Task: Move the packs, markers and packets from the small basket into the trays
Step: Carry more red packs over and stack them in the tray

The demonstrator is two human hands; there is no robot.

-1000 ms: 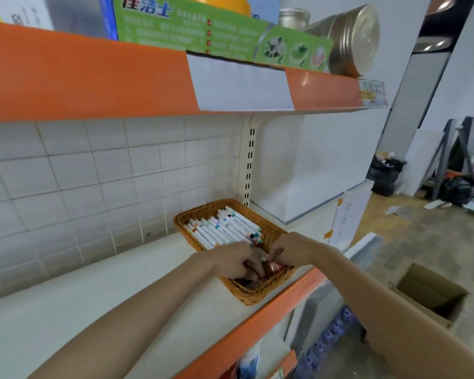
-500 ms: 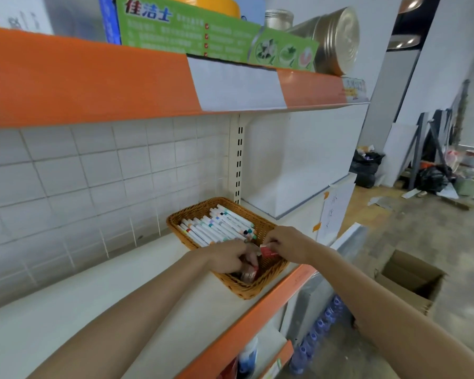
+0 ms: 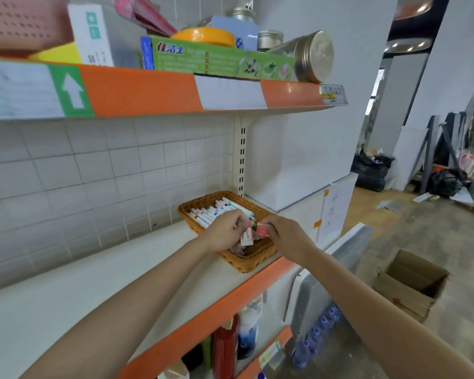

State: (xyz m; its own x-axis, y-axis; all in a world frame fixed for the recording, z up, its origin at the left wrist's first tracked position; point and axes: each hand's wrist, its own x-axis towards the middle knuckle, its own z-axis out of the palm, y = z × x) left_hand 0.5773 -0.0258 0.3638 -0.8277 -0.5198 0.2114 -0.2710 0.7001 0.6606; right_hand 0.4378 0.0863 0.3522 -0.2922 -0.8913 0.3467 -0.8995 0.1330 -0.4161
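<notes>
A small wicker basket sits at the right end of the white shelf. A row of white markers with coloured caps lies in its far half. My left hand is over the basket and pinches a small white and red packet. My right hand is beside it and pinches a small red packet. Both packets are lifted just above the basket's near half. What else lies in the basket's bottom is hidden by my hands.
An orange upper shelf overhangs the basket, carrying a green box, a metal tin, a pink basket and a yellow tray. Bottles stand on the shelf below. An open cardboard box sits on the floor to the right.
Both hands have risen out of the basket's near half, each now holding a small packet. The camera has tilted upward, showing more of the upper shelf.
</notes>
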